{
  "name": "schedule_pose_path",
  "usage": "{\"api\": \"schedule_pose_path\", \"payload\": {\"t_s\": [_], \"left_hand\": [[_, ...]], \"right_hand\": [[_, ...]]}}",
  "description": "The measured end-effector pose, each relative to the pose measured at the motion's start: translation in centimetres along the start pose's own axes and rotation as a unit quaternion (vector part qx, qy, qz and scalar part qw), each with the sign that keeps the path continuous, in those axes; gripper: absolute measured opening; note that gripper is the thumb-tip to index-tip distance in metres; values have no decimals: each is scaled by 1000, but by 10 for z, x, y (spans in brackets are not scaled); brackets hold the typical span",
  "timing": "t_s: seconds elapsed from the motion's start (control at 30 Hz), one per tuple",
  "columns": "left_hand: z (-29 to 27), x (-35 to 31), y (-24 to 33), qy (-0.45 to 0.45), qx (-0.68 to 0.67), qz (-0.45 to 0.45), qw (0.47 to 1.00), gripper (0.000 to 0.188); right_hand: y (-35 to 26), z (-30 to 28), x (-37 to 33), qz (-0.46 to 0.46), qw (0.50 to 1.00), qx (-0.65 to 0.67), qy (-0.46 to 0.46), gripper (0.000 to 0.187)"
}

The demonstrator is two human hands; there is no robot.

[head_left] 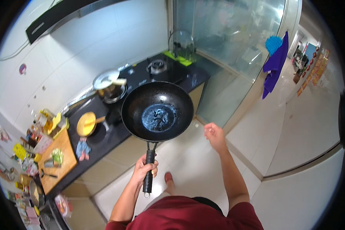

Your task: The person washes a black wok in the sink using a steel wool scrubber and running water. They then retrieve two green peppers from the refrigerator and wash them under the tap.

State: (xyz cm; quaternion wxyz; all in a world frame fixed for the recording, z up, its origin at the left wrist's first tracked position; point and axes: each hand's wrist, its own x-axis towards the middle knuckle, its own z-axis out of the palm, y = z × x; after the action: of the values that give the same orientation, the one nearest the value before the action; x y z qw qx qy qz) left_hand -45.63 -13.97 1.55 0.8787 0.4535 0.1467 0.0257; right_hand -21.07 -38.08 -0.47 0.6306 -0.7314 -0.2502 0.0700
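Observation:
My left hand is wrapped round the black handle of a wok, which I hold out in front of me above the floor. The wok's dark inside looks wet, with a little liquid shining at the bottom. Off to the right, my right hand hangs in the air with its fingers curled in, and nothing shows in it. Behind the wok, a pot with a lid sits on the left burner of the black gas stove. The right burner carries no pan.
On the dark counter left of the stove are a bowl of yellow liquid with chopsticks, a cloth and a wooden cutting board with chopped greens. A glass door and a hanging purple cloth stand at the right.

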Motion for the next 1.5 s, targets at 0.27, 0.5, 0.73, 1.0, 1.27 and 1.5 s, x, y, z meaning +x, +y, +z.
{"api": "schedule_pose_path", "payload": {"t_s": [0.27,0.5,0.73,1.0,1.27,1.5], "left_hand": [[5,159,59,-6,-12,34,999,42],[15,277,100,20,4,92,996,40],[43,383,120,73,-46,133,987,37],[62,466,134,141,-44,164,975,36],[67,509,131,187,-55,170,966,35],[79,533,116,189,-66,178,964,37]], "right_hand": [[-7,21,129,55,998,-19,6,9],[10,20,232,6,999,-25,-40,9],[23,12,338,-22,994,-37,-105,9],[40,-18,429,-17,984,-61,-167,15],[61,-20,468,-10,975,-61,-211,15],[66,-10,491,-20,970,-46,-236,15]]}}
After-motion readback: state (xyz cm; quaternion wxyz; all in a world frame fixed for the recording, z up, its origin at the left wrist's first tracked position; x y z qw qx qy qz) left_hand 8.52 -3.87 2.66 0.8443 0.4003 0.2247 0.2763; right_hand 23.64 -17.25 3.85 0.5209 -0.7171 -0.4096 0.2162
